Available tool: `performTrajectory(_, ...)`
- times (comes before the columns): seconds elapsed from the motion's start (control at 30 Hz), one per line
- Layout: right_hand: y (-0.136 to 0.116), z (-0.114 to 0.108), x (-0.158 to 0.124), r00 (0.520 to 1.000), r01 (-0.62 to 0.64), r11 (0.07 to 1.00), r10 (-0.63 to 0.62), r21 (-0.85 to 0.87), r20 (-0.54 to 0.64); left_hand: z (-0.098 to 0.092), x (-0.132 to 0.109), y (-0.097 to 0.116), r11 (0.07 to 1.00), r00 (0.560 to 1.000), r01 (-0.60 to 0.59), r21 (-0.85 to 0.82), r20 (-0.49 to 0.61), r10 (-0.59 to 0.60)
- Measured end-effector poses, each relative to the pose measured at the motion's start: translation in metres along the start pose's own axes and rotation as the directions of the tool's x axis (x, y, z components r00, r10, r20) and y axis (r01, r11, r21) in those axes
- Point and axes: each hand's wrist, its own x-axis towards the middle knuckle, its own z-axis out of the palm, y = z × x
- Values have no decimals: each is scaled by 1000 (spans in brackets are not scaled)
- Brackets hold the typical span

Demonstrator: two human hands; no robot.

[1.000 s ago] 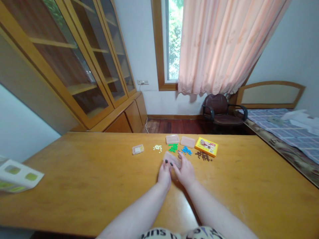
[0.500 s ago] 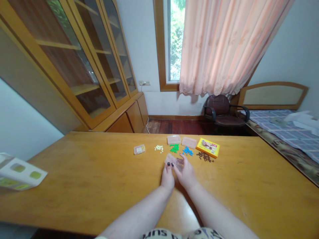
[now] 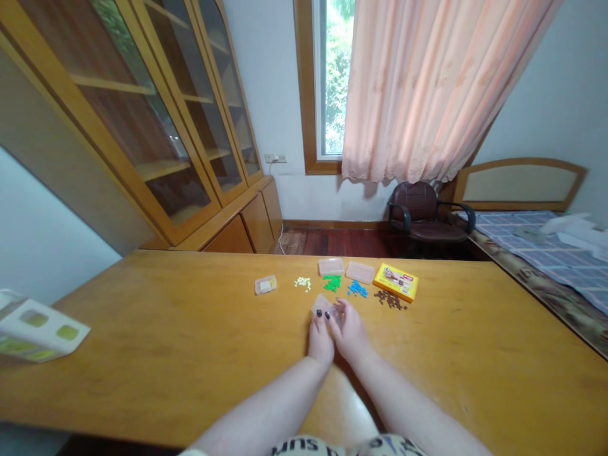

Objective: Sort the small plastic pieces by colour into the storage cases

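Both hands meet around a small clear plastic box (image 3: 321, 303) above the middle of the table. My left hand (image 3: 320, 335) grips its near left side, thumb on top. From the right, my right hand (image 3: 350, 326) closes on it, the fingers curled at its far side. Whatever the box contains is too small to make out. Just beyond lie loose piles of small pieces: green pieces (image 3: 332, 283), blue pieces (image 3: 358, 289), pale yellow pieces (image 3: 303, 283) and brown pieces (image 3: 391, 299).
Behind the piles are a clear plastic tray (image 3: 331, 266), a similar flat one (image 3: 360, 272) and a yellow box (image 3: 396, 282). A small clear case (image 3: 265, 285) lies left of them. On the wooden table's (image 3: 190, 342) left edge is a white carton (image 3: 42, 326).
The clear box and both hands have shifted very slightly left, and my right fingers have drawn closer around it. The piles have not moved.
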Motion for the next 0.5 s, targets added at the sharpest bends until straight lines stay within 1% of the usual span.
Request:
performTrajectory(0.1, 0, 1, -1, 1000, -13, 1000, 13, 1, 27, -1, 2, -5, 998, 999, -32, 59, -28, 34)
performTrajectory(0.17, 0, 3, -2, 999, -23, 1000, 23, 4, 34, -2, 3, -8, 992, 996, -50, 116, -72, 58)
performTrajectory(0.27, -1, 7, -3, 1000, -16, 999, 16, 33, 11, -3, 5, -10, 973, 983, -80, 218, -147, 114)
performTrajectory(0.33, -1, 10, -3, 1000, -17, 998, 17, 61, -3, -3, 7, -11, 957, 975, -89, 275, -170, 140)
performTrajectory(0.43, 0, 13, -3, 999, -41, 995, 41, 92, 2, -2, 9, -11, 946, 971, -92, 312, -184, 155)
performTrajectory(0.5, 0, 14, -2, 998, -63, 992, 63, 110, 1, -1, 9, -11, 949, 969, -91, 301, -193, 154)
